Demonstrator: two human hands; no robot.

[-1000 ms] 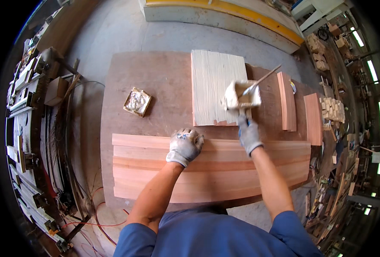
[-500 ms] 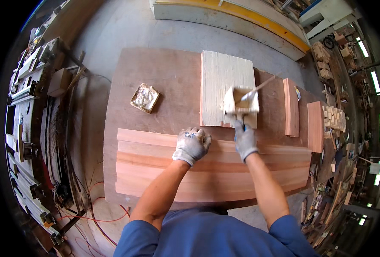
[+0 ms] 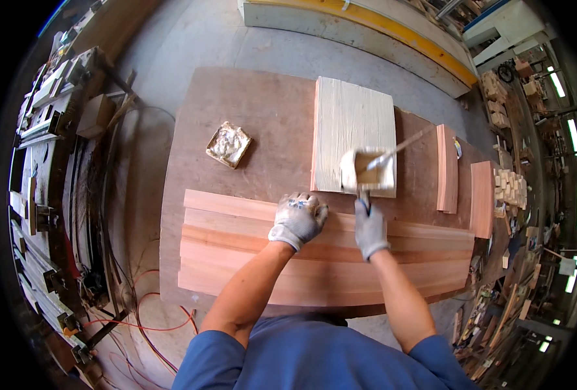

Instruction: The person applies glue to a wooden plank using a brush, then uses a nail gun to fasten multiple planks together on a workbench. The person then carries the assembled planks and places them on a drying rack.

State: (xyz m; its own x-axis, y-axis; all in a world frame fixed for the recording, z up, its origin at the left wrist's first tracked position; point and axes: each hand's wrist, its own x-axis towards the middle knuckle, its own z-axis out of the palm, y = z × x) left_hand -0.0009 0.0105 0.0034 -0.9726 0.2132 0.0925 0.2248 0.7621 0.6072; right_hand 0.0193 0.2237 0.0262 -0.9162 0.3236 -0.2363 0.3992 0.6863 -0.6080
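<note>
Both hands wear grey-white work gloves. My left hand (image 3: 297, 220) is closed, knuckles up, on the far edge of several reddish wooden boards (image 3: 249, 260) lying side by side; what its fingers hold, if anything, is hidden. My right hand (image 3: 370, 231) is closed around the dark handle of a flat-headed hand tool (image 3: 364, 196). Its head is blurred against a cream-smeared square container (image 3: 348, 172). A long-handled brush (image 3: 383, 158) leans in that container, its shaft pointing up to the right. Beneath it is a panel of wood (image 3: 353, 110) coated in cream-coloured paste, with reddish sides.
A shallow square tray (image 3: 228, 145) of whitish paste sits on the brown tabletop (image 3: 262, 97). Loose reddish boards (image 3: 446, 169) lie at the right. A yellow-edged machine (image 3: 366, 26) stands beyond the table. Metal racks (image 3: 48, 130) and red hoses (image 3: 145, 315) are at the left.
The view has shifted slightly. My right hand and its tool have drawn a little toward me, and the tool's head is less visible. My left hand stays on the boards' far edge.
</note>
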